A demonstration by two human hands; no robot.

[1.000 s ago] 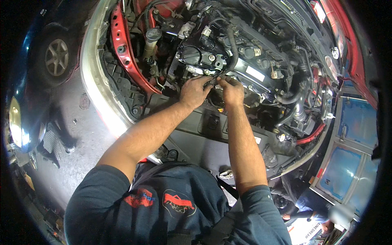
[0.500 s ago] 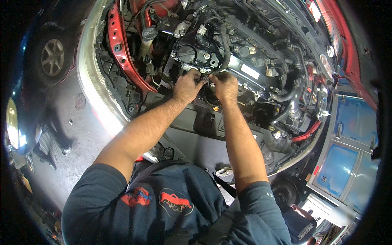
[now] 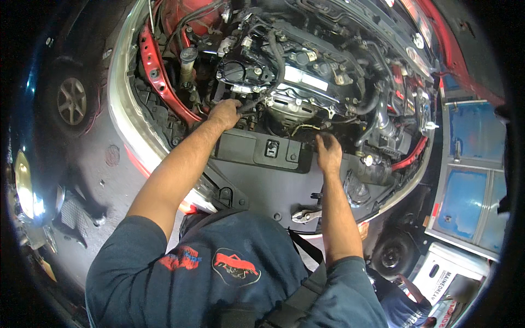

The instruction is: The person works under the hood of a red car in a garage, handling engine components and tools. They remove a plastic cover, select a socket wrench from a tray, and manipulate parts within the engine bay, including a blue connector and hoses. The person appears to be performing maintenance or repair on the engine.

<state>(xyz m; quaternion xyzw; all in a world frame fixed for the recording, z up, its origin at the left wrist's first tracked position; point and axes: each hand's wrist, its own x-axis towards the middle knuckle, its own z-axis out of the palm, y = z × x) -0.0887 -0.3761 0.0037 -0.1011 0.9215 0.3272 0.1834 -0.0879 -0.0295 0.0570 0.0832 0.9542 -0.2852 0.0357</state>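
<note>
My left hand (image 3: 225, 113) is closed at the lower end of a black corrugated wiring harness (image 3: 278, 60), at the front left of the engine. From there the harness curves up over the black engine cover. My right hand (image 3: 329, 154) is held above the dark plastic front panel (image 3: 257, 180), its thumb and fingers apart with nothing visible in them. Between my hands, a metal heat shield (image 3: 291, 112) shows at the front of the engine. A silver-headed hand tool (image 3: 305, 216) lies on the panel near my body, partly beside my right forearm.
A red body rail (image 3: 158, 74) curves along the left of the engine bay, next to a capped reservoir (image 3: 188, 59). Thick hoses (image 3: 377, 112) lie at the right. A blue-panelled metal cabinet (image 3: 465, 191), a white box (image 3: 445, 268) and another person (image 3: 396, 300) are beyond.
My hands were together on the harness and have parted. The right hand has let go and moved right and nearer; the left has shifted left with the harness end.
</note>
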